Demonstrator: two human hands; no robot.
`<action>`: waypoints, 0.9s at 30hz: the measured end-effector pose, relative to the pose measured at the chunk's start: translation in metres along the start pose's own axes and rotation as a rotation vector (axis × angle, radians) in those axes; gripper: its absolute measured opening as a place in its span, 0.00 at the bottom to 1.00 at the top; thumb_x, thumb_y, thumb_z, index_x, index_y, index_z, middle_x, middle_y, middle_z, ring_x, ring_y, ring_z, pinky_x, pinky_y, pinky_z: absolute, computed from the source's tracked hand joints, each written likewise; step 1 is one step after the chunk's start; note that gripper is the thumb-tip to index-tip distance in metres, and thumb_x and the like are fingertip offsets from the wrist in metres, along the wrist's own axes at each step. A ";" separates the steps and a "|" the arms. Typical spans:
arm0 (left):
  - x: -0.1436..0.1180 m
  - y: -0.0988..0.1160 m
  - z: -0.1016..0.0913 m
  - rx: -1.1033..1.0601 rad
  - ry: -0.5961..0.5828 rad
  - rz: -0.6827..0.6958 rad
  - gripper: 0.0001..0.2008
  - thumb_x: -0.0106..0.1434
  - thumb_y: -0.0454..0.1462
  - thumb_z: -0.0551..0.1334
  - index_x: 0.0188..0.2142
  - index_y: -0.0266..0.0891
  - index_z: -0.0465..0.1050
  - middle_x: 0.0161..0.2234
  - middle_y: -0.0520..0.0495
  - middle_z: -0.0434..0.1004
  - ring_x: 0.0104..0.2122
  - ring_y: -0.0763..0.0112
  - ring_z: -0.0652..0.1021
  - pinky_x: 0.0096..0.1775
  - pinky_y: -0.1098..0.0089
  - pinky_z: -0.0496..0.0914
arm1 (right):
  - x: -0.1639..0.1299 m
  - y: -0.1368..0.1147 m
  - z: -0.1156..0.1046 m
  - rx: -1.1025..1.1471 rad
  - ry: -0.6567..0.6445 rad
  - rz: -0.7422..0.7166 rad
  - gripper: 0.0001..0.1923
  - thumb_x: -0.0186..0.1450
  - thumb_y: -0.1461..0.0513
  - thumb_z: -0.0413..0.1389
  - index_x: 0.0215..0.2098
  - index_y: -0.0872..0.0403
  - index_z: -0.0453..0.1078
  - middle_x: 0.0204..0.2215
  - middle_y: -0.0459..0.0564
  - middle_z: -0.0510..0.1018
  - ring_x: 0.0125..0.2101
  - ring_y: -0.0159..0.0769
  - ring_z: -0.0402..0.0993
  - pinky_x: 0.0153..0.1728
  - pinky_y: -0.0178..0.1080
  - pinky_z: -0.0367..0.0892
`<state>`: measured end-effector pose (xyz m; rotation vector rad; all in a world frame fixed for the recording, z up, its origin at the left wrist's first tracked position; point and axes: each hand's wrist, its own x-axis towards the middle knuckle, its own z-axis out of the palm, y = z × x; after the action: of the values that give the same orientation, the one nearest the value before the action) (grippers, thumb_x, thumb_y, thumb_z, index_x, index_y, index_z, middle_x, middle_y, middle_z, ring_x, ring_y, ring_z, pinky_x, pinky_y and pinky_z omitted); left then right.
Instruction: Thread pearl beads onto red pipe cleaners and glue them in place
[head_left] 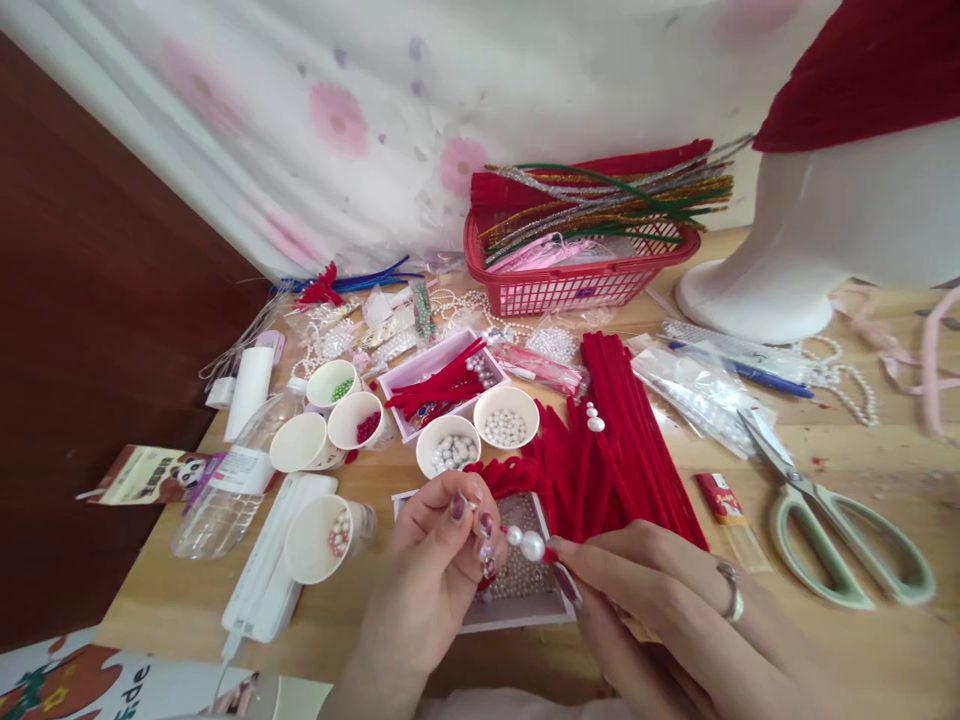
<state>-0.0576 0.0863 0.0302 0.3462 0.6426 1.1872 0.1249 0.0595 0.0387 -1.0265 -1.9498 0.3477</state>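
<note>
My right hand [660,600] pinches a red pipe cleaner [553,553] between thumb and fingertips. Two white pearl beads [532,546], one larger than the other, sit on its end, which points left. Close by, my left hand [435,560] is closed at the fingertips, with what looks like a small white bead [472,505] between them. Under the hands is a tray [517,620] of small pearl beads, partly hidden. Red looped pipe cleaners [502,474] lie just behind my left fingers. A finished-looking stack of three pearls [594,418] rests on the red pipe cleaner bundle [630,440].
Paper cups of beads [506,418] stand behind and left. A pink tray [442,385] holds red pieces. Scissors [832,530] lie right. At the back are a red basket [585,290] and a white stand [757,280]. A plastic bottle [225,500] and power strip [274,560] lie left.
</note>
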 end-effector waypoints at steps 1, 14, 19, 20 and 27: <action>0.000 0.000 0.001 -0.010 0.019 -0.009 0.07 0.58 0.37 0.76 0.28 0.38 0.82 0.23 0.53 0.74 0.23 0.82 0.73 0.27 0.82 0.71 | 0.001 -0.001 0.003 0.009 0.035 0.002 0.09 0.71 0.70 0.54 0.47 0.57 0.73 0.31 0.48 0.81 0.26 0.30 0.78 0.29 0.32 0.75; 0.002 -0.007 0.011 -0.061 0.093 -0.084 0.11 0.55 0.39 0.78 0.27 0.36 0.80 0.23 0.55 0.71 0.21 0.83 0.69 0.21 0.83 0.67 | 0.006 0.002 0.002 -0.007 -0.005 -0.003 0.06 0.71 0.71 0.56 0.45 0.57 0.72 0.30 0.48 0.80 0.27 0.29 0.77 0.29 0.31 0.73; 0.002 -0.009 0.009 -0.033 0.122 -0.071 0.10 0.54 0.39 0.79 0.28 0.37 0.81 0.23 0.55 0.71 0.21 0.83 0.69 0.20 0.84 0.68 | 0.004 0.003 0.003 -0.003 -0.007 0.005 0.07 0.72 0.70 0.55 0.47 0.57 0.72 0.31 0.48 0.80 0.28 0.31 0.78 0.29 0.32 0.74; 0.001 -0.009 0.009 -0.021 0.125 -0.061 0.10 0.53 0.39 0.79 0.27 0.37 0.82 0.23 0.55 0.71 0.21 0.83 0.70 0.20 0.84 0.68 | 0.004 0.003 0.003 0.000 -0.009 0.007 0.08 0.73 0.70 0.55 0.47 0.57 0.73 0.31 0.48 0.80 0.28 0.31 0.79 0.29 0.32 0.74; 0.000 -0.009 0.009 0.053 0.156 -0.001 0.09 0.53 0.39 0.79 0.28 0.38 0.83 0.21 0.55 0.70 0.20 0.83 0.70 0.21 0.84 0.69 | 0.003 0.003 0.003 0.013 -0.025 0.025 0.08 0.73 0.70 0.55 0.49 0.57 0.72 0.32 0.49 0.81 0.29 0.31 0.79 0.30 0.33 0.75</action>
<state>-0.0453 0.0840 0.0322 0.3001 0.8110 1.2060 0.1234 0.0639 0.0375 -1.0433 -1.9557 0.3882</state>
